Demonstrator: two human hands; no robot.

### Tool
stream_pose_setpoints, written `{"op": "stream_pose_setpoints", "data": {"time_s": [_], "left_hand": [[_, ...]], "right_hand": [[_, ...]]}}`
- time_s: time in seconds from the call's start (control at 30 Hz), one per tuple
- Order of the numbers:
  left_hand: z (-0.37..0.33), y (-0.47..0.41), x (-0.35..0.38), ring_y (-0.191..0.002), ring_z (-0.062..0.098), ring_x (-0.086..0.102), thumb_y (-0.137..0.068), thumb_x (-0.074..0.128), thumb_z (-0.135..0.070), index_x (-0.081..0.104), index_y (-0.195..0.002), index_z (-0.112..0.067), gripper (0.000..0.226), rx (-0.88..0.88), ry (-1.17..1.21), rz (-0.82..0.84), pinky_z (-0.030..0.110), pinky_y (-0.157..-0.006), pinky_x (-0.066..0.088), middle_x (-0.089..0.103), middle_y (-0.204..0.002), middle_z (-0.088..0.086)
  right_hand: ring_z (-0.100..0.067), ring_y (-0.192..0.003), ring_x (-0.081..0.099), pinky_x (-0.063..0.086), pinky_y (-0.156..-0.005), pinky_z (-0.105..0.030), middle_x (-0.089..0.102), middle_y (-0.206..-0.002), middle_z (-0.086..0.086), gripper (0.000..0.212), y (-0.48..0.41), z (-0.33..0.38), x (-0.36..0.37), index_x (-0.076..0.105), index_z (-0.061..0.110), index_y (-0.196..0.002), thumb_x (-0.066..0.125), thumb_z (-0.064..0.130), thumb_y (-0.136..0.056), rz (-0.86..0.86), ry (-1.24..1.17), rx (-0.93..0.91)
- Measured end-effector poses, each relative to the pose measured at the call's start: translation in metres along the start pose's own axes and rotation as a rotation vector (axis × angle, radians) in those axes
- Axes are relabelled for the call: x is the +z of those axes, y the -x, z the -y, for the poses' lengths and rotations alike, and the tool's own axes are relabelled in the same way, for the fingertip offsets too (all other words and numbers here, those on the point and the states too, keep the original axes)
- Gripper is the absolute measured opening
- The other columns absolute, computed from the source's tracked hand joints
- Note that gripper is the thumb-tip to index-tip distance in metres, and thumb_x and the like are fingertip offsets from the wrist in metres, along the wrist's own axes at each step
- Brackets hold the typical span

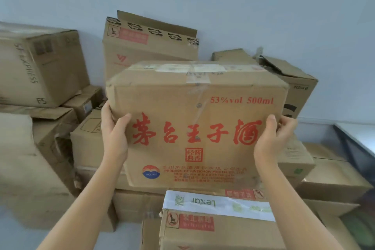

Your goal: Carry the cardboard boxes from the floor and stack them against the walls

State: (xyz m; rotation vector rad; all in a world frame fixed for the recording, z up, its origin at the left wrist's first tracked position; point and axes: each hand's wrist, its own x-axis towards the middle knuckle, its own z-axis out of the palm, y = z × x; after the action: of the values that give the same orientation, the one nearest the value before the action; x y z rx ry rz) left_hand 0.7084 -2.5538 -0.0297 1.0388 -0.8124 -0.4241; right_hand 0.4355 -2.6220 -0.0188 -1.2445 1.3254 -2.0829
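I hold a brown cardboard box [194,111] with large red Chinese characters and "53%vol 500ml" on its near face, raised in front of me. My left hand [114,134] grips its left edge and my right hand [273,138] grips its right edge, thumbs on the near face. Right below it lies a box with white "Lexar" tape [219,221]. Behind it, a tall box with an open flap [148,50] stands against the pale wall [243,6].
Stacked boxes fill the wall side: an "SF EXPRESS" box [40,67] on the left pile, crumpled boxes [294,79] at the right, lower boxes [332,180] further right. A dark-framed white surface [357,138] shows at the right edge. Grey floor [18,235] shows bottom left.
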Motion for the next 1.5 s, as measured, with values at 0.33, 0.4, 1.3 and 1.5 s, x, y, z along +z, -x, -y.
{"op": "stream_pose_setpoints", "data": {"time_s": [0.33,0.4,1.3,1.5], "left_hand": [[0.087,0.017,0.109,-0.124,0.017,0.037,-0.074,0.052,-0.033,0.027,-0.142,-0.022,0.073,-0.141,-0.141,0.281,0.041,-0.108,0.033,0.038,-0.127,-0.007],[0.096,0.017,0.121,-0.119,0.012,0.037,-0.074,0.05,-0.028,0.026,-0.142,-0.023,0.072,-0.133,-0.173,0.297,0.034,-0.104,0.033,0.04,-0.12,-0.014],[0.118,0.066,0.08,-0.134,0.022,0.036,-0.086,0.061,-0.031,0.018,-0.148,-0.019,0.076,-0.374,-0.352,0.32,0.05,-0.109,0.034,0.035,-0.147,0.006],[0.105,0.107,0.06,-0.13,0.02,0.039,-0.095,0.05,-0.016,0.03,-0.144,-0.012,0.052,-0.464,-0.289,0.136,0.033,-0.104,0.032,0.04,-0.142,0.006]], "right_hand": [[-0.014,-0.109,0.043,0.036,-0.09,-0.029,0.041,-0.122,-0.001,0.046,-0.053,-0.093,-0.064,0.021,0.007,-0.137,0.04,0.024,-0.099,0.123,0.251,0.267],[-0.016,-0.116,0.043,0.035,-0.093,-0.029,0.039,-0.13,-0.001,0.058,-0.065,-0.103,-0.063,0.013,0.01,-0.142,0.043,0.031,-0.097,0.175,0.271,0.33],[-0.025,-0.135,0.033,0.032,-0.109,-0.054,0.033,-0.147,-0.005,0.098,-0.029,-0.126,-0.113,0.009,0.032,-0.147,0.058,0.064,-0.068,0.301,0.299,0.471],[-0.02,-0.13,0.038,0.033,-0.106,-0.037,0.033,-0.146,-0.007,0.079,-0.004,-0.114,-0.127,0.002,0.022,-0.149,0.053,0.036,-0.091,0.33,0.304,0.55]]}}
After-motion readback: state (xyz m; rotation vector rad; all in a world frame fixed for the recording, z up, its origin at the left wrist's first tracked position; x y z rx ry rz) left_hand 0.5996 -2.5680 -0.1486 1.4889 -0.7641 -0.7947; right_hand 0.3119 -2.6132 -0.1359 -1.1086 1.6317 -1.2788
